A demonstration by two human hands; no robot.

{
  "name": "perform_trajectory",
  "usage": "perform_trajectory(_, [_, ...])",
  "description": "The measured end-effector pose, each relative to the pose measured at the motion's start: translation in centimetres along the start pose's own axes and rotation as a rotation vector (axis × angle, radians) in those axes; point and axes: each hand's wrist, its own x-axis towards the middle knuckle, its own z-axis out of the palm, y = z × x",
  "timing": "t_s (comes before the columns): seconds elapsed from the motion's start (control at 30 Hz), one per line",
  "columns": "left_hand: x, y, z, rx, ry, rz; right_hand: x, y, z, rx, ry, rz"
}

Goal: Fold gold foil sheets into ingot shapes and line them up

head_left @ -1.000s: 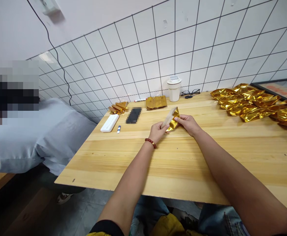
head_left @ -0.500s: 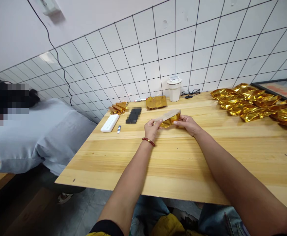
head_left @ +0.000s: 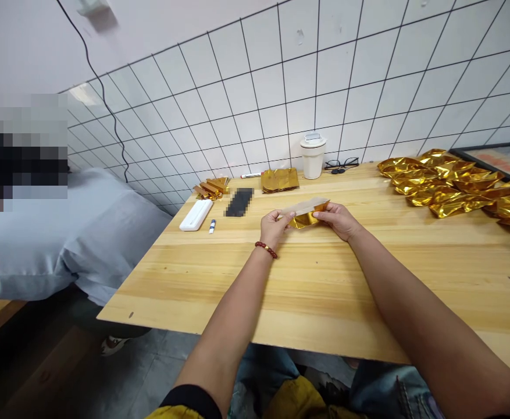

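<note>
A sheet of gold foil paper (head_left: 303,220) is held up between my two hands over the wooden table (head_left: 281,302). Its dull, pale back shows along the folded upper part, and shiny gold shows below. My left hand (head_left: 276,227) pinches the left end between thumb and fingers; a red bead bracelet (head_left: 266,249) circles that wrist. At the right end, my right hand (head_left: 335,220) grips the paper with the thumb in front and the fingers behind. Behind my hands lies a flat stack of gold foil paper (head_left: 280,179).
Rows of folded gold foil pieces (head_left: 450,180) lie at the right beside a black-framed board (head_left: 499,166). A white cup (head_left: 313,157), eyeglasses (head_left: 342,164), gold strips (head_left: 211,188), a white case (head_left: 196,215) and a glue stick (head_left: 211,226) stand around. A person (head_left: 63,233) sits at left.
The pale folded part of the paper now lies flatter and straighter across the top. Both hands still hold its ends, slightly farther right in view.
</note>
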Motion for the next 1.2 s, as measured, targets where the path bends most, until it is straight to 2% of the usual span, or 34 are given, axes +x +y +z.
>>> perform_trajectory(0.17, [0.1, -0.2, 0.0, -0.131, -0.009, -0.015, 0.0, -0.1, 0.0, -0.006, -0.027, -0.025])
perform_trajectory(0.23, [0.0, -0.3, 0.1, -0.137, -0.083, -0.03, 0.2, 0.1, 0.0, -0.004, -0.007, -0.055])
perform_trajectory(0.33, [-0.5, -0.3, 0.5, -0.061, -0.273, -0.054, 0.2, 0.4, 0.4, 0.005, 0.04, -0.091])
perform_trajectory(0.4, [-0.8, -0.2, 0.8, -0.028, -0.335, -0.012, 0.1, 0.5, 0.9, -0.01, 0.014, -0.091])
perform_trajectory(0.53, [-1.1, -0.4, 0.9, -0.032, -0.295, 0.07, -0.2, 0.5, 1.5, -0.042, -0.056, -0.09])
perform_trajectory(0.73, [-0.7, -0.8, 0.5, 0.011, -0.232, 0.039, 0.0, 0.4, 0.8, -0.119, -0.066, -0.035])
perform_trajectory(0.97, [-1.0, -0.7, 0.5, 0.016, -0.336, -0.001, 0.2, 0.7, 0.3, -0.16, -0.066, -0.025])
perform_trajectory(1.2, [-0.7, -1.1, 0.3, 0.087, -0.334, 0.022, 0.1, 0.5, 0.6, -0.162, -0.095, -0.002])
